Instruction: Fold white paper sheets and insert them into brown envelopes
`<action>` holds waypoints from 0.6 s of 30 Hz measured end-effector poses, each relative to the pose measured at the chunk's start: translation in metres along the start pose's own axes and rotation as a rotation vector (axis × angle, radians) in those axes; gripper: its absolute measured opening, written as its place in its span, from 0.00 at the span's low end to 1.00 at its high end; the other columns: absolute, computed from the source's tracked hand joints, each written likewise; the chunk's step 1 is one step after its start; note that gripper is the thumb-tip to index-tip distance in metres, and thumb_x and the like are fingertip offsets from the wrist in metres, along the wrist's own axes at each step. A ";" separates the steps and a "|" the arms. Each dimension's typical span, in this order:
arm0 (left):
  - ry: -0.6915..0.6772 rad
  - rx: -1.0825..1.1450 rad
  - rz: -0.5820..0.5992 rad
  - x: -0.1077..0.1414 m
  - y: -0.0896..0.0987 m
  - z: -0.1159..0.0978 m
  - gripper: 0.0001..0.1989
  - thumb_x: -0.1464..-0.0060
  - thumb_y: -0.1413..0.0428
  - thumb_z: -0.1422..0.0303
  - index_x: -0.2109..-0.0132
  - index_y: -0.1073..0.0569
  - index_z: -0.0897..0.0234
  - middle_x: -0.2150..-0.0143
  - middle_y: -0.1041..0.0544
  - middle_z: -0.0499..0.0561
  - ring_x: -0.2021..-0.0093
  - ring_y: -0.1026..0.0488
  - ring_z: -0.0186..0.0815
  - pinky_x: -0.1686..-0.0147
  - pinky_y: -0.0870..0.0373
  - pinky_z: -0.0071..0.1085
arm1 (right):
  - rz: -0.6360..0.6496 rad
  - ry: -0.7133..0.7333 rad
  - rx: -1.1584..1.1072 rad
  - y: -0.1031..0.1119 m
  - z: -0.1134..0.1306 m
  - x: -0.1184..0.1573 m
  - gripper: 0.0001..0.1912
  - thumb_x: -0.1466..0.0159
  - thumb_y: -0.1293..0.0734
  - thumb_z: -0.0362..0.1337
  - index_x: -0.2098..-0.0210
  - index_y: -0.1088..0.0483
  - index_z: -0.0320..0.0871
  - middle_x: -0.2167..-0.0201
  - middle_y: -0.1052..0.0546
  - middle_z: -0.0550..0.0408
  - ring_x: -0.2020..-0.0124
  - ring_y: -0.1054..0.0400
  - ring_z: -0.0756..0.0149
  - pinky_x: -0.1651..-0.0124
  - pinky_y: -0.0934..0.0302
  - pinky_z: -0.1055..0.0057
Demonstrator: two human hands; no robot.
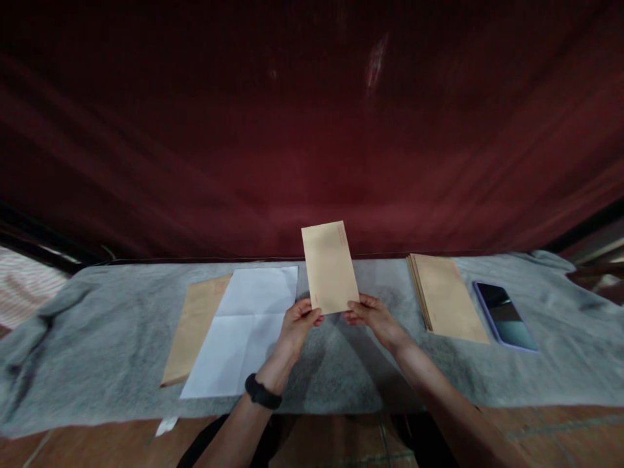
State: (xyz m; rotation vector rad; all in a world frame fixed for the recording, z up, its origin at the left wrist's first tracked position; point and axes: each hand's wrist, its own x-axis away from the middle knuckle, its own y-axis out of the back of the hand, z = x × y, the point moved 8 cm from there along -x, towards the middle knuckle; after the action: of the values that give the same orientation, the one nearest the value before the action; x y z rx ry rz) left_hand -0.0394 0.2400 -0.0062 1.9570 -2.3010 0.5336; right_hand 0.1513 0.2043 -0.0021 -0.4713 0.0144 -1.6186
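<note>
A tan envelope (330,266) with small red print is held up above the grey cloth, slightly tilted. My left hand (298,325) pinches its lower left corner, and my right hand (373,316) pinches its lower right corner. To the left lies a creased white sheet of paper (241,331), partly over another tan envelope (195,325). On the right a stack of tan envelopes (451,299) rests on the cloth.
A grey cloth (121,344) covers the long surface. Right of the stack lies a phone (506,316) in a purple case. A dark red panel (292,130) rises behind. Tiled floor (546,429) and a white scrap (166,426) show at the front.
</note>
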 end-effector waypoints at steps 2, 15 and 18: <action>-0.003 0.009 -0.009 0.001 0.002 -0.001 0.21 0.60 0.29 0.61 0.58 0.20 0.66 0.66 0.18 0.52 0.71 0.25 0.33 0.68 0.29 0.29 | -0.008 0.007 -0.020 -0.001 0.001 0.001 0.25 0.51 0.21 0.55 0.62 0.21 0.44 0.66 0.17 0.50 0.69 0.24 0.61 0.62 0.28 0.63; 0.140 0.068 0.128 0.000 -0.006 0.003 0.24 0.62 0.27 0.60 0.58 0.19 0.66 0.61 0.17 0.55 0.66 0.22 0.35 0.65 0.28 0.28 | 0.034 0.020 0.018 0.002 0.003 0.000 0.24 0.49 0.21 0.55 0.61 0.20 0.44 0.62 0.17 0.49 0.66 0.23 0.60 0.60 0.27 0.62; 0.133 0.088 0.131 -0.001 -0.007 0.004 0.24 0.62 0.27 0.60 0.58 0.19 0.67 0.61 0.17 0.56 0.65 0.22 0.37 0.65 0.27 0.30 | 0.052 0.016 0.028 0.000 0.004 -0.001 0.25 0.50 0.21 0.55 0.62 0.19 0.44 0.64 0.17 0.50 0.67 0.24 0.61 0.61 0.28 0.64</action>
State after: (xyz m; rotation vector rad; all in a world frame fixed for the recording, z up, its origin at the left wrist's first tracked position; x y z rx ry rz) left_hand -0.0317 0.2389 -0.0086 1.7548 -2.3709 0.7637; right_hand 0.1525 0.2059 0.0012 -0.4331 0.0162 -1.5697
